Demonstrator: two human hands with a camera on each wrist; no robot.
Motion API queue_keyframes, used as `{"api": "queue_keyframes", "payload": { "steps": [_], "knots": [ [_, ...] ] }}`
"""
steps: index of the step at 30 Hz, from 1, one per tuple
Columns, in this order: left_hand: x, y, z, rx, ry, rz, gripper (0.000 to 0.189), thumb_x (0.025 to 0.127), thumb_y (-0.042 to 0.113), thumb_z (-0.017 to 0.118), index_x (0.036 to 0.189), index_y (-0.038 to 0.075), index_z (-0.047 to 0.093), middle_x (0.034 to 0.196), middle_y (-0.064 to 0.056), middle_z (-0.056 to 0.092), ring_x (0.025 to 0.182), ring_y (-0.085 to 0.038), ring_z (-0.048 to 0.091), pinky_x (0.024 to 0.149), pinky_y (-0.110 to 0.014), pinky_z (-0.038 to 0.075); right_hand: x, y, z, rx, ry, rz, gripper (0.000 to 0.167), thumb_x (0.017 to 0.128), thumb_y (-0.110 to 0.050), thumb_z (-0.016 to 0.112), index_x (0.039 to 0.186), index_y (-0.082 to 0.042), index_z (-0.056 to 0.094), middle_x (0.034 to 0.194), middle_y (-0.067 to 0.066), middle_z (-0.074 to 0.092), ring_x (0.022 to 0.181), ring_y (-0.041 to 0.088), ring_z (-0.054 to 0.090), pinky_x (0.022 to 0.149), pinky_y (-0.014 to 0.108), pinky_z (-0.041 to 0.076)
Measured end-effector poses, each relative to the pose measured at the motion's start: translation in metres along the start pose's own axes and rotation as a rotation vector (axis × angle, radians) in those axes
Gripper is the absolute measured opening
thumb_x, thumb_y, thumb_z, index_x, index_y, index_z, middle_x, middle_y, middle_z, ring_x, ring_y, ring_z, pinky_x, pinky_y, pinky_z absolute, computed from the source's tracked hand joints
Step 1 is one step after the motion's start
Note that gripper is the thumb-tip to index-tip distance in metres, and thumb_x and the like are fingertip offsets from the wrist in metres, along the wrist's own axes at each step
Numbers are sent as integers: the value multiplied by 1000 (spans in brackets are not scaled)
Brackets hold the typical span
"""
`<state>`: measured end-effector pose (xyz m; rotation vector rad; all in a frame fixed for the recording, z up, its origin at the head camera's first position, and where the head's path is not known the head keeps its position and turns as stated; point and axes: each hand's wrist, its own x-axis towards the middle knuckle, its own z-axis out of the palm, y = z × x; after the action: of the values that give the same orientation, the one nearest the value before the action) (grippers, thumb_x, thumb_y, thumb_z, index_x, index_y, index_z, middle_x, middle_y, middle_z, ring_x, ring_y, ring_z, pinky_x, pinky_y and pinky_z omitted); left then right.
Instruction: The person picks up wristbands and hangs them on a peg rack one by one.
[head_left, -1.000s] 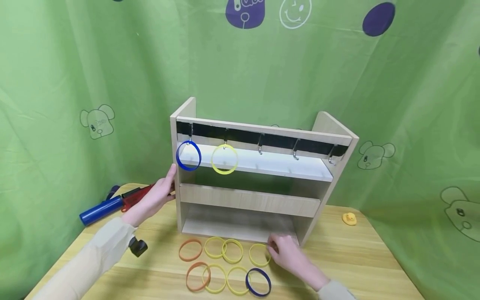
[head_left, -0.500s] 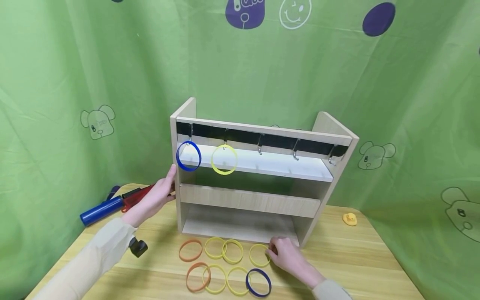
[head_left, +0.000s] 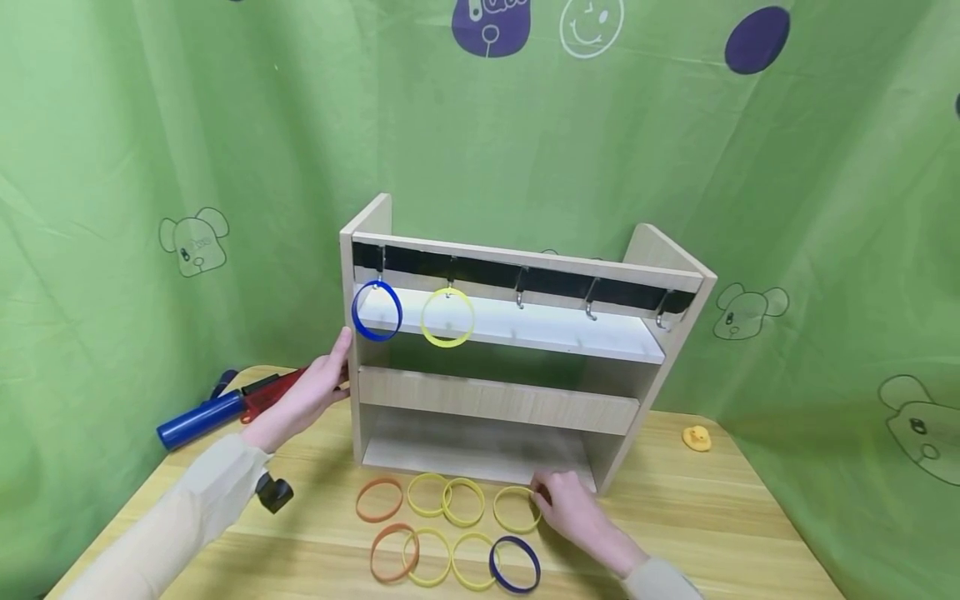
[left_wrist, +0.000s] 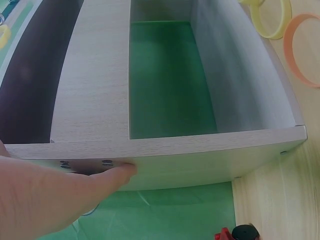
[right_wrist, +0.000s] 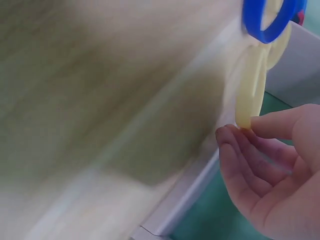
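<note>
My left hand (head_left: 318,387) rests against the left side panel of a small wooden shelf (head_left: 495,398); in the left wrist view its thumb lies along the panel's outer face. At the shelf's front right corner, my right hand (head_left: 573,510) pinches the edge of a yellow silicone wristband (head_left: 516,509) between thumb and fingers, as the right wrist view shows closely. A blue wristband (head_left: 377,339) and another yellow wristband (head_left: 447,342) hang from the two leftmost hooks. Three hooks to their right carry nothing.
Before the shelf lie two orange wristbands (head_left: 372,573), several yellow ones (head_left: 427,585) and a dark blue wristband (head_left: 514,589), some overlapping. A blue-and-red toy (head_left: 201,425) lies left on the table (head_left: 720,533), a rubber duck (head_left: 697,438) right. Green curtain hangs behind.
The yellow wristband at my right hand has shifted slightly left and looks wider, its edge now pinched. My left hand stays against the shelf.
</note>
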<state>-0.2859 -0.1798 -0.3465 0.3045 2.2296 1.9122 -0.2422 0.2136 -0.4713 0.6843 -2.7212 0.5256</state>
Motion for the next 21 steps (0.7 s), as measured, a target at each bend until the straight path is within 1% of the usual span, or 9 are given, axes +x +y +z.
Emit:
{"api": "queue_keyframes", "payload": {
  "steps": [2, 5, 8, 10, 14, 16, 18, 21],
  "knots": [
    [0, 1, 0, -3, 2, -1, 89, 96, 72, 11, 160, 11, 2, 167, -20, 2, 154, -43, 8, 124, -62, 16, 2, -3, -4, 5, 37, -18, 13, 77, 4, 72, 77, -8, 68, 69, 1, 69, 59, 4, 58, 52, 13, 48],
    [0, 1, 0, -5, 1, 1, 89, 97, 72, 11, 160, 11, 1, 167, -20, 1, 154, -43, 7, 124, -62, 16, 5, -8, -14, 1, 93, -68, 15, 76, 5, 72, 76, -9, 67, 69, 0, 68, 60, 3, 59, 53, 13, 49],
    [0, 1, -1, -5, -3, 7, 88, 97, 72, 11, 160, 11, 1, 168, -19, 0, 154, -43, 7, 124, -62, 16, 9, -15, -28, 2, 122, -112, 16, 76, 5, 74, 77, -9, 66, 71, 0, 68, 61, 3, 60, 54, 12, 51],
    [0, 1, 0, -2, -7, 14, 88, 97, 72, 11, 160, 11, 1, 168, -18, 1, 154, -42, 7, 123, -62, 16, 12, -21, -39, 2, 128, -127, 15, 77, 4, 75, 78, -9, 67, 72, 0, 68, 62, 2, 59, 55, 12, 51],
    [1, -1, -1, 6, -9, 18, 89, 96, 73, 12, 161, 13, 1, 168, -17, 1, 155, -41, 7, 123, -64, 17, 20, -34, -64, 9, 142, -132, 13, 79, 1, 76, 81, -9, 69, 73, -1, 68, 62, -1, 56, 55, 11, 50],
    [1, -2, -1, 8, -7, 17, 89, 96, 73, 12, 161, 14, 0, 168, -16, 1, 155, -41, 6, 122, -64, 17, 25, -40, -78, 10, 162, -148, 12, 80, 1, 76, 82, -9, 69, 73, -1, 67, 62, -2, 54, 54, 11, 49],
    [1, -2, -1, 7, -5, 15, 89, 96, 73, 12, 161, 14, 0, 168, -16, 1, 155, -41, 6, 122, -64, 17, 31, -47, -91, 7, 189, -178, 11, 80, 0, 76, 82, -8, 69, 73, 0, 67, 61, -2, 53, 53, 10, 48],
    [0, -3, -1, 5, -4, 12, 89, 96, 73, 12, 161, 13, -1, 168, -16, 0, 155, -41, 7, 123, -63, 18, 41, -58, -112, 7, 245, -248, 11, 80, 1, 76, 85, -6, 69, 74, 2, 68, 62, 0, 55, 53, 10, 49]
  ]
}}
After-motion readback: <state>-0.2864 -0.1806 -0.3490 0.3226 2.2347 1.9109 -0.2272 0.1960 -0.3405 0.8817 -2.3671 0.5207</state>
